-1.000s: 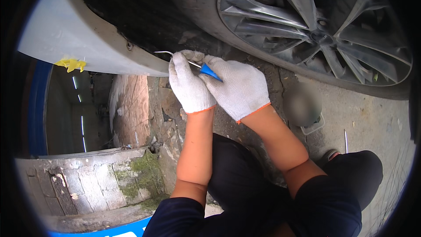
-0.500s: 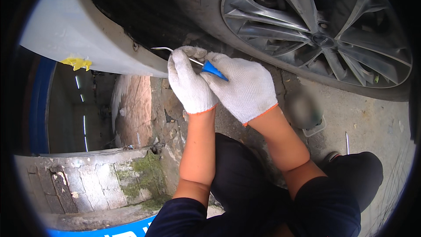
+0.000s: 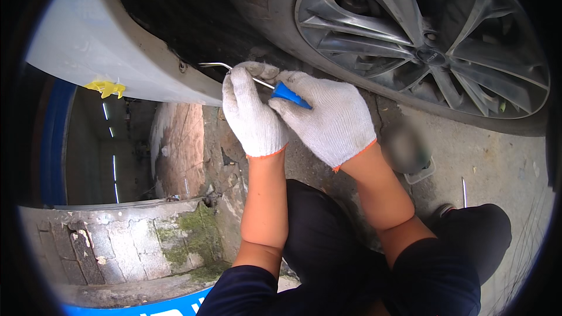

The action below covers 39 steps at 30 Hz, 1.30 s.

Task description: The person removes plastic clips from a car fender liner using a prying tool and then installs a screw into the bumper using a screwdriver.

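Observation:
Both my hands wear white knit gloves with orange cuffs. My right hand point(image 3: 331, 114) is wrapped round the blue handle of a bent metal hook tool point(image 3: 291, 96). Just ahead of it, my left hand point(image 3: 252, 108) has its fingers closed on the tool's thin metal shaft. The shaft's bent tip sticks out to the left, close to the lower edge of a light-coloured car body panel point(image 3: 126, 52). A small hole or clip shows at that edge, near the tip. Whether the tip touches the panel I cannot tell.
A car wheel with a grey spoked rim point(image 3: 430, 55) fills the upper right. Yellow tabs point(image 3: 105, 88) stick to the panel. On the concrete floor lie a clear plastic tray point(image 3: 422, 172) and a thin metal rod point(image 3: 464, 192). A mossy low brick wall point(image 3: 134, 240) stands at lower left.
My right hand and the blue handle have shifted slightly right and down, and the handle has turned a little. The left hand stays almost in place.

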{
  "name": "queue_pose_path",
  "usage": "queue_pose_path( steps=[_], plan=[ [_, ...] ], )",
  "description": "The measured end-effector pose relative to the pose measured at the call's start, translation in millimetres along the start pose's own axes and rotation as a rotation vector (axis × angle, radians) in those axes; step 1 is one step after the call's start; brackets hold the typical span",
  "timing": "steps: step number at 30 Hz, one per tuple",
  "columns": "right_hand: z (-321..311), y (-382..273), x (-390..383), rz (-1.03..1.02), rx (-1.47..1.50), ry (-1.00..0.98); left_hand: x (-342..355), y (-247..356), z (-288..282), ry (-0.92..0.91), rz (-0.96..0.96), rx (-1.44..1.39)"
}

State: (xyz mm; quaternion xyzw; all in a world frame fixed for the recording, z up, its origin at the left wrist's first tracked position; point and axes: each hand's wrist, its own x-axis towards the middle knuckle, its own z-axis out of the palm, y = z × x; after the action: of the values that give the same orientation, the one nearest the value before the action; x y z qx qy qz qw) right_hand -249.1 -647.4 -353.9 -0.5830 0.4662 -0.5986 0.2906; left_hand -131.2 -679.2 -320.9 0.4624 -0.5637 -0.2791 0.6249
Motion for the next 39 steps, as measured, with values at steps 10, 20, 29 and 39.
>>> queue_pose_path(
  steps=[10, 20, 29, 39],
  plan=[
    [1.4, -13.1, 6.2, 0.039, -0.025, -0.061, 11.6, 6.4, -1.4, -0.019, 0.043, -0.024],
    [-11.6, -13.2, 4.6, 0.007, 0.079, -0.042, -4.7, 18.4, 8.1, -0.004, 0.153, 0.110],
    [-2.9, -20.7, 2.2, -0.041, -0.055, 0.079, 5.4, 19.1, -18.2, 0.499, 0.712, 0.609],
    [-19.5, -19.9, 0.8, -0.056, -0.024, 0.080, 24.3, 12.2, -32.8, 0.410, 0.759, 0.905]
  ],
)
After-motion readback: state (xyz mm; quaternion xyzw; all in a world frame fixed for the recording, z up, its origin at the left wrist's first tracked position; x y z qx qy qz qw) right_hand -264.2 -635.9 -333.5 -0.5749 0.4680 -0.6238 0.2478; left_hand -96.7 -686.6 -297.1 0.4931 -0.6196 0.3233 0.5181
